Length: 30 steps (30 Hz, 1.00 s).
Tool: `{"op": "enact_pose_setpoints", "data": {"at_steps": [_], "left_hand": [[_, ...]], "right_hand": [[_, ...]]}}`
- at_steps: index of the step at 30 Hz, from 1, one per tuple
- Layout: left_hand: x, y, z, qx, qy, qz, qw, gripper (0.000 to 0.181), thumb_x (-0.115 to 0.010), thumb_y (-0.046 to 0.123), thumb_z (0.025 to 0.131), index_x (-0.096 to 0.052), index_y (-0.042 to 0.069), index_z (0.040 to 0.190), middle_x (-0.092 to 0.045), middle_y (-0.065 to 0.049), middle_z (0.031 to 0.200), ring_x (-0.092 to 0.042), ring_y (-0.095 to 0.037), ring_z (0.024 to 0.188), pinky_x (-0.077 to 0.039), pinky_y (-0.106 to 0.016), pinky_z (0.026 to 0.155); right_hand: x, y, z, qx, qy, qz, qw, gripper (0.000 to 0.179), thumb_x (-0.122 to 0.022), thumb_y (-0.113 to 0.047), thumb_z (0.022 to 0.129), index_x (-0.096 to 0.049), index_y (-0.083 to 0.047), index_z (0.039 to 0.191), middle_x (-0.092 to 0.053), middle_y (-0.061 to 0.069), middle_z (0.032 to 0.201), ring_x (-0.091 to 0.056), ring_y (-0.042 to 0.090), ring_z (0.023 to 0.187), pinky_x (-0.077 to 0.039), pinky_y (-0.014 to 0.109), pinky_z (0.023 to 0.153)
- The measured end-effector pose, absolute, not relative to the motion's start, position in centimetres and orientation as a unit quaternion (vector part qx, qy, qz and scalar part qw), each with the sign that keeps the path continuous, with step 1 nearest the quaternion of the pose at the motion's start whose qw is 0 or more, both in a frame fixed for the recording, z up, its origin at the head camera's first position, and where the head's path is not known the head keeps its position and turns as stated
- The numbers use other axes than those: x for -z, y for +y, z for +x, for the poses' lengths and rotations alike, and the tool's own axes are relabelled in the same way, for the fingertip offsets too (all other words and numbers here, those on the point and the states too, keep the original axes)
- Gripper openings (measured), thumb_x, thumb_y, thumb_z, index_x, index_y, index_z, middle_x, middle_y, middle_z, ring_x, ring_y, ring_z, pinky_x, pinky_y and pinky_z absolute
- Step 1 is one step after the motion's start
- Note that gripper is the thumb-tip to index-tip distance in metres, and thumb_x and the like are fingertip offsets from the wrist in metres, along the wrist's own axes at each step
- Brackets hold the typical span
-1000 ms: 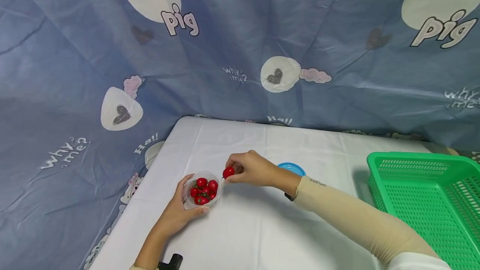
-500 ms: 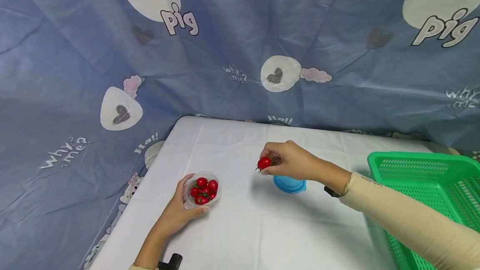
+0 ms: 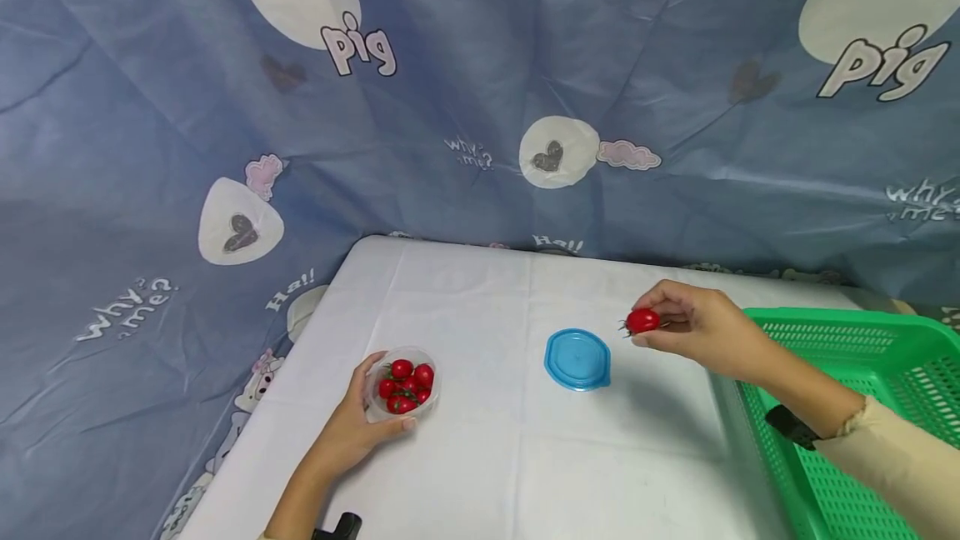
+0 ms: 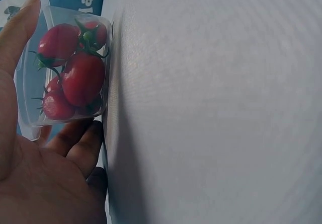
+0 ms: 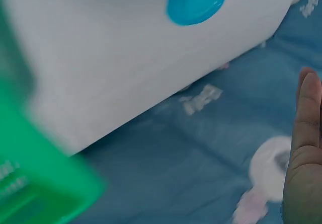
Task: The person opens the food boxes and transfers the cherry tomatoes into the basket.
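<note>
My left hand (image 3: 358,422) curves round a clear plastic tub (image 4: 32,90) standing on the white tabletop, thumb on one side and fingers on the other. Inside the tub lie several red cherry tomatoes (image 4: 83,78) with green stems. Above the table, my right hand (image 3: 701,326) pinches a single cherry tomato (image 3: 642,321) between thumb and fingertips, its green stem end pointing left. This hand hangs between a round blue lid (image 3: 577,359) and a green basket. In the right wrist view only part of the right hand (image 5: 306,148) shows, and the tomato is out of sight.
The green plastic basket (image 3: 772,461) with mesh walls stands at the table's right side, partly hidden under my right forearm. A blue printed cloth (image 3: 450,90) hangs behind the white-covered table (image 3: 465,290) and along its left side.
My right hand has carried the tomato rightward from beside the tub, past the blue lid, toward the green basket. The lid is now fully uncovered. My left hand and the tub have stayed put.
</note>
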<state>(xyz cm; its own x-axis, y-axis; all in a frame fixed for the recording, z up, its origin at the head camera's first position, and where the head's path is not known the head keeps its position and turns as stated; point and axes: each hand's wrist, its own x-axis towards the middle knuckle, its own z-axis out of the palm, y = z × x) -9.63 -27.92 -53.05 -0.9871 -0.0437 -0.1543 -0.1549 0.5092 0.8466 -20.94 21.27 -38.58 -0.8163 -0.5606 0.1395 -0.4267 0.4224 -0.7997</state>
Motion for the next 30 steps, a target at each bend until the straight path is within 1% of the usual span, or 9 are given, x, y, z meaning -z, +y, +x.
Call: {"op": "enact_pose_setpoints", "data": {"at_steps": [3, 8, 14, 16, 21, 24, 25, 27, 30], "left_hand": [[53.1, -27.9, -9.6, -0.492, 0.867, -0.057, 0.058, 0.112, -0.092, 0.041, 0.080, -0.019, 0.034, 0.164, -0.026, -0.021, 0.168, -0.020, -0.048, 0.154, -0.020, -0.075, 0.115], [53.1, -27.9, -9.5, -0.492, 0.867, -0.054, 0.055, 0.111, -0.092, 0.041, 0.080, -0.019, 0.034, 0.164, -0.025, -0.023, 0.168, -0.020, -0.049, 0.154, -0.020, -0.074, 0.115], [53.0, -27.9, -9.4, -0.492, 0.868, -0.050, 0.053, 0.111, -0.092, 0.040, 0.081, -0.018, 0.033, 0.164, -0.026, -0.023, 0.168, -0.021, -0.050, 0.153, -0.021, -0.074, 0.115], [53.0, -27.9, -9.3, -0.489, 0.869, -0.051, 0.055, 0.111, -0.091, 0.040, 0.081, -0.018, 0.033, 0.164, -0.026, -0.024, 0.168, -0.021, -0.051, 0.153, -0.022, -0.075, 0.114], [52.8, -28.0, -9.3, -0.484, 0.871, -0.054, 0.056, 0.111, -0.091, 0.042, 0.081, -0.018, 0.033, 0.164, -0.024, -0.024, 0.168, -0.022, -0.053, 0.152, -0.023, -0.075, 0.114], [52.7, -28.0, -9.4, -0.484, 0.872, -0.051, 0.057, 0.112, -0.090, 0.042, 0.081, -0.017, 0.031, 0.165, -0.023, -0.024, 0.168, -0.021, -0.054, 0.152, -0.023, -0.076, 0.113], [52.7, -28.0, -9.5, -0.484, 0.872, -0.049, 0.057, 0.112, -0.090, 0.043, 0.081, -0.016, 0.031, 0.165, -0.023, -0.025, 0.168, -0.021, -0.054, 0.152, -0.023, -0.075, 0.113], [52.7, -27.9, -9.5, -0.484, 0.872, -0.048, 0.058, 0.112, -0.090, 0.042, 0.082, -0.016, 0.030, 0.165, -0.022, -0.026, 0.168, -0.020, -0.055, 0.152, -0.023, -0.075, 0.113], [52.8, -27.8, -9.5, -0.486, 0.871, -0.048, 0.058, 0.113, -0.090, 0.041, 0.082, -0.016, 0.029, 0.165, -0.022, -0.026, 0.168, -0.019, -0.054, 0.152, -0.022, -0.075, 0.114]], "right_hand": [[38.4, 24.0, -20.1, 0.451, 0.853, -0.255, 0.061, 0.029, -0.085, -0.018, 0.091, -0.068, -0.012, 0.113, -0.078, 0.000, 0.102, -0.076, 0.016, 0.091, -0.061, 0.028, 0.075], [38.5, 28.2, -19.0, 0.456, 0.870, -0.180, 0.055, 0.030, -0.078, -0.017, 0.096, -0.064, -0.006, 0.120, -0.078, 0.005, 0.106, -0.076, 0.015, 0.093, -0.061, 0.029, 0.073], [40.3, 33.3, -17.6, 0.420, 0.900, -0.112, 0.013, 0.036, -0.077, -0.016, 0.098, -0.059, 0.001, 0.124, -0.075, -0.003, 0.102, -0.070, -0.002, 0.090, -0.059, 0.022, 0.069], [41.3, 34.7, -17.2, 0.396, 0.914, -0.088, -0.001, 0.039, -0.077, -0.018, 0.098, -0.058, 0.003, 0.125, -0.073, 0.002, 0.104, -0.066, -0.009, 0.087, -0.058, 0.021, 0.067], [43.5, 37.7, -16.6, 0.346, 0.937, -0.052, -0.021, 0.045, -0.077, -0.021, 0.098, -0.056, 0.009, 0.124, -0.068, 0.027, 0.107, -0.055, -0.018, 0.081, -0.055, 0.020, 0.060], [44.9, 39.3, -16.5, 0.324, 0.945, -0.042, -0.028, 0.045, -0.078, -0.021, 0.097, -0.056, 0.011, 0.120, -0.067, 0.032, 0.106, -0.051, -0.021, 0.078, -0.053, 0.019, 0.058], [45.3, 39.8, -16.6, 0.319, 0.946, -0.040, -0.029, 0.044, -0.078, -0.020, 0.097, -0.056, 0.011, 0.119, -0.067, 0.032, 0.105, -0.050, -0.021, 0.078, -0.052, 0.019, 0.057], [46.3, 40.4, -16.7, 0.310, 0.950, -0.037, -0.032, 0.042, -0.079, -0.021, 0.097, -0.058, 0.010, 0.117, -0.067, 0.030, 0.103, -0.058, -0.011, 0.077, -0.052, 0.021, 0.056], [47.7, 41.0, -17.0, 0.288, 0.956, -0.042, -0.036, 0.041, -0.080, -0.023, 0.096, -0.061, 0.008, 0.115, -0.069, 0.028, 0.099, -0.070, 0.016, 0.079, -0.053, 0.027, 0.055]]}}
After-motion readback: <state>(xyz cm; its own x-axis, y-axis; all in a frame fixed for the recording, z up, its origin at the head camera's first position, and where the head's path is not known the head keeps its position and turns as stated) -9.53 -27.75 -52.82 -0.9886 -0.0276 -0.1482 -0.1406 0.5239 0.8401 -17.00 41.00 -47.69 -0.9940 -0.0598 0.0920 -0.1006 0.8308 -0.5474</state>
